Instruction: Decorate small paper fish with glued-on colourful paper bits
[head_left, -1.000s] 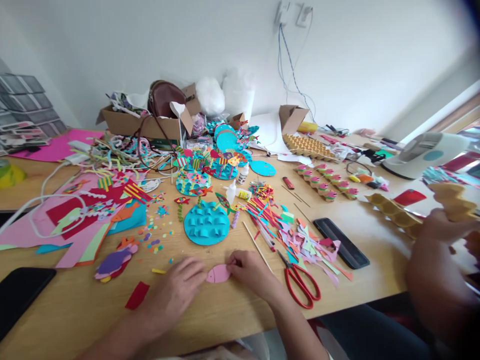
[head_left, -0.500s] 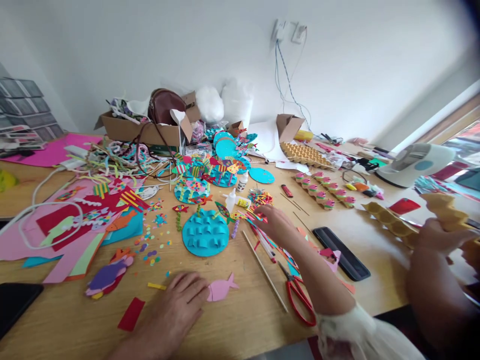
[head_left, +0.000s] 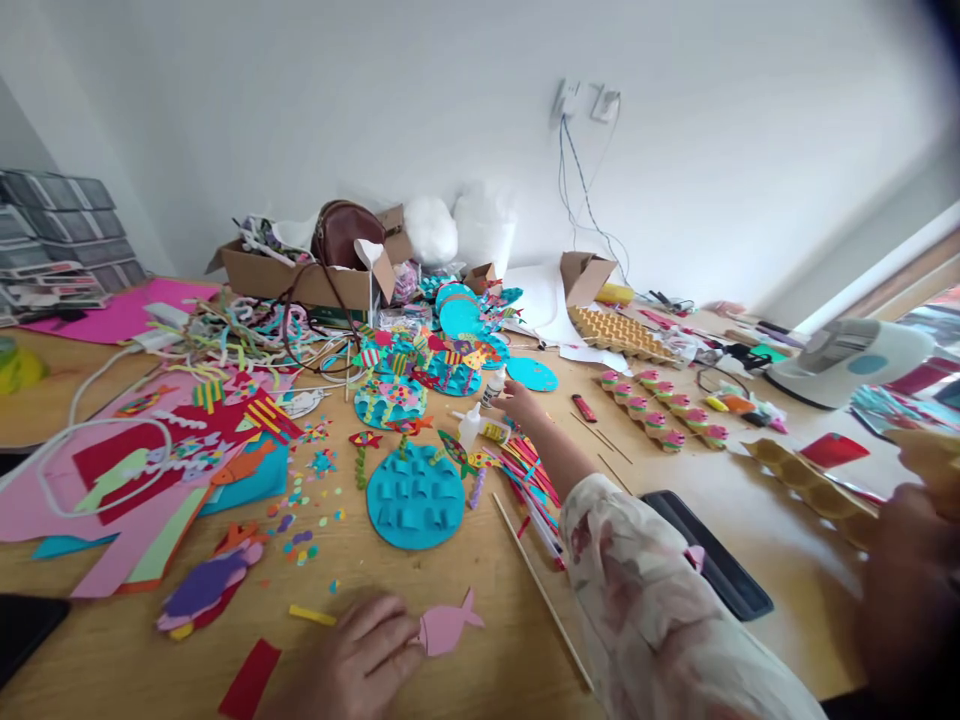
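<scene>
My left hand (head_left: pixel 379 650) is low on the table, its fingers bent and pressed together at the head end of a pink paper fish (head_left: pixel 448 628). The fish's body and forked tail show to the right of the fingers. My right hand (head_left: pixel 523 405) reaches far forward, fingers stretched out to the side of a small white bottle (head_left: pixel 493 388) with a dark label. The bottle stands upright; whether the fingertips touch it I cannot tell. Just in front are a white-nozzled glue bottle (head_left: pixel 469 428) and a yellow-labelled bottle (head_left: pixel 495 432) lying down.
A blue disc with raised paper loops (head_left: pixel 415 497) lies mid-table. Paper strips (head_left: pixel 529 480), a wooden stick (head_left: pixel 540 590) and a black tray-like object (head_left: pixel 709 555) are nearby. Another person's hand (head_left: pixel 911 540) holds egg-carton card (head_left: pixel 930 465) at right. Coloured paper (head_left: pixel 90 440) covers the left.
My right hand has moved forward from the paper strips to the white bottle. My left hand remains at the pink fish, fingers more bent. The view has shifted slightly.
</scene>
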